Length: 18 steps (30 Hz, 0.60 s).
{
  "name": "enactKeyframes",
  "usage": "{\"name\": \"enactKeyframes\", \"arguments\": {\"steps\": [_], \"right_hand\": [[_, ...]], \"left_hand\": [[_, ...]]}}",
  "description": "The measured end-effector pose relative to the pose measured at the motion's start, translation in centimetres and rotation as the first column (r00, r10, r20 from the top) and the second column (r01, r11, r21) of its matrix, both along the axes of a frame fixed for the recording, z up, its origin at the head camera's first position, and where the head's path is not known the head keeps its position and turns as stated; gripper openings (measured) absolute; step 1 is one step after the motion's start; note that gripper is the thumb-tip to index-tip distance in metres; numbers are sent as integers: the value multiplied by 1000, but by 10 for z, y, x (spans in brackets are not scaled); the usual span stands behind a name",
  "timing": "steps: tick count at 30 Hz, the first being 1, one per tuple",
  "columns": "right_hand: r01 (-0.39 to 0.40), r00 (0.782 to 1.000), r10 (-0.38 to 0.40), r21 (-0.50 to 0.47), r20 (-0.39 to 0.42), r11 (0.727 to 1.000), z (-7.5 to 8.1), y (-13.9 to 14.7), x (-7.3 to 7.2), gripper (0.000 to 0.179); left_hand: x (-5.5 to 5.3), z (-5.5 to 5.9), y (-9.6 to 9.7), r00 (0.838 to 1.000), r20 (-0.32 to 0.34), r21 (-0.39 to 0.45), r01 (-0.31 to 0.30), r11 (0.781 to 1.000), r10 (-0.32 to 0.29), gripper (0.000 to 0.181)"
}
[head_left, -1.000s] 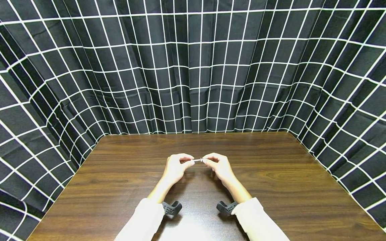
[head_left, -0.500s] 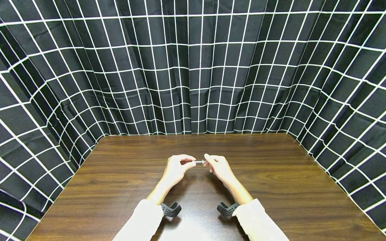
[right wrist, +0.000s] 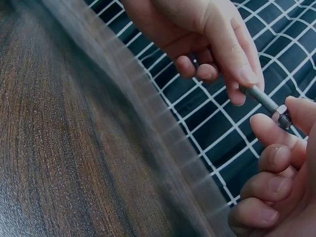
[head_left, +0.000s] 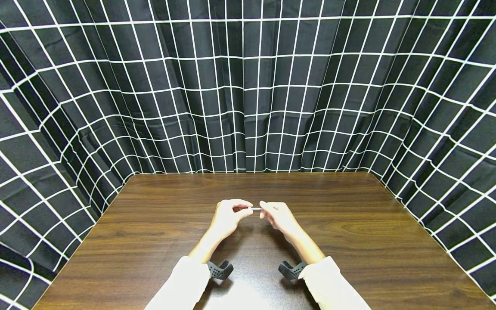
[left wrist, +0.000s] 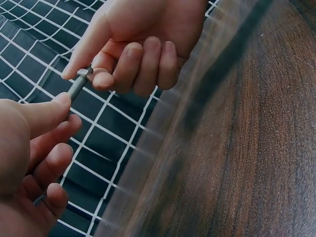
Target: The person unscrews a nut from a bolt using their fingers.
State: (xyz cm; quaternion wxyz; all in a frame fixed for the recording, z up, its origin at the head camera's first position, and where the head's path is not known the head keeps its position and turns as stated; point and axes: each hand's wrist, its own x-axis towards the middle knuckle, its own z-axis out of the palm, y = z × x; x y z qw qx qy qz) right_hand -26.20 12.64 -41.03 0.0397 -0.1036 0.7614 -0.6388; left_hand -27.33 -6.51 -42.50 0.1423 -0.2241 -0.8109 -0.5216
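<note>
My left hand [head_left: 226,219] holds a threaded bolt [right wrist: 264,100] between thumb and fingertips by one end, above the table. Toward the bolt's other end sits a hex nut [right wrist: 280,113], with a short stretch of thread past it in the right wrist view. My right hand [head_left: 283,219] has its thumb and index finger on either side of this nut, pinching at it, while the other fingers curl in toward the palm. In the left wrist view the bolt [left wrist: 77,88] spans the gap between both hands. The end inside the left fingertips is hidden.
A brown wood-grain table [head_left: 162,232] lies under both hands. Dark curtains [head_left: 253,94] with a white grid hang behind it and at both sides. Each wrist carries a dark strap mount, such as the left wrist mount [head_left: 220,270], below the pale sleeves.
My right thumb and index finger shifted at the nut, lifting to show the bolt's end half a second ago, then coming back over it. The left hand keeps its hold, almost still.
</note>
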Motion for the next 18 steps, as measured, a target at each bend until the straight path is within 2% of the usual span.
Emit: {"name": "enactKeyframes", "arguments": {"steps": [2,6,9,14,18], "right_hand": [[7,1000,-7,-12,0,1000,-8,1,-6,39],[-3,1000,2,-44,-13,999,-15,3,-11,35],[-24,999,22,-62,-25,998,-16,5,-11,32],[-55,998,52,-99,-25,994,-14,6,-9,29],[-55,998,53,-138,-13,989,-13,5,-8,24]], "left_hand": [[0,0,0,1000,-4,0,2,1000,-2,13],[-2,0,-1,1000,-6,-17,-4,1000,4,14],[-2,0,-1,1000,-10,-27,-6,1000,6,14],[-2,2,-3,1000,23,-24,-7,1000,7,15],[-2,2,-4,1000,25,-7,-7,1000,7,15]]}}
